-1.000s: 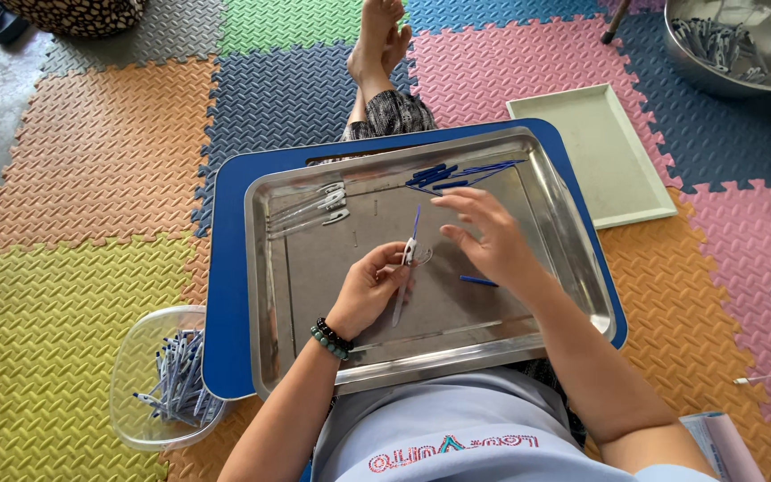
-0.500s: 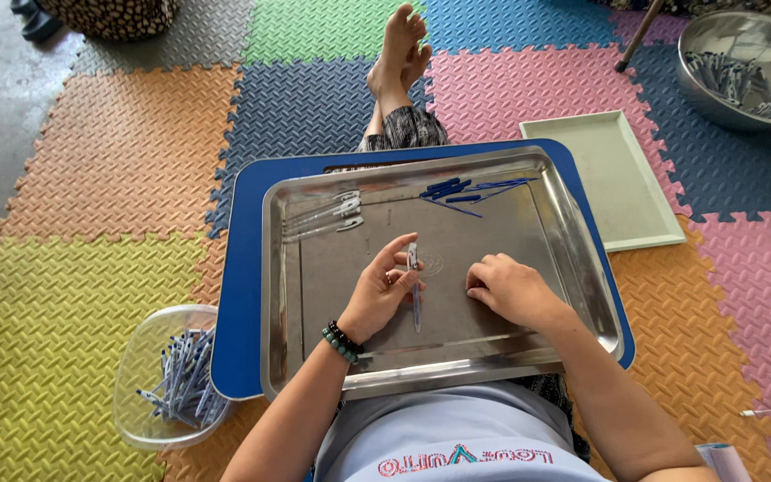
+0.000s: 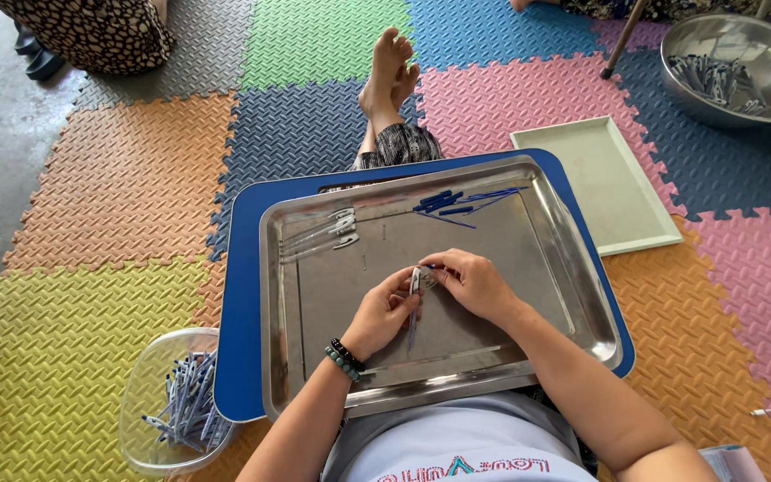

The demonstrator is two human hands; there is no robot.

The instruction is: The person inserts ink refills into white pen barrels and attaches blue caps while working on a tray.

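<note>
Rectangular steel tray (image 3: 546,232): bright metal, brushed and faintly scuffed floor, shiny rolled rim. Blue lap board (image 3: 241,295) beneath it: smooth, matt plastic. Clear-barrelled pen (image 3: 414,295) between the left hand (image 3: 384,312) and right hand (image 3: 473,284): glossy transparent plastic. Round clear tub (image 3: 149,393): thin, see-through plastic. Round steel bowl (image 3: 765,54): polished, mirror-like metal. Pale green rectangular tray (image 3: 609,192): smooth matt plastic. Coloured interlocking floor mats (image 3: 127,178): soft foam, rough ribbed texture. Beaded bracelets (image 3: 343,357): glossy beads.
</note>
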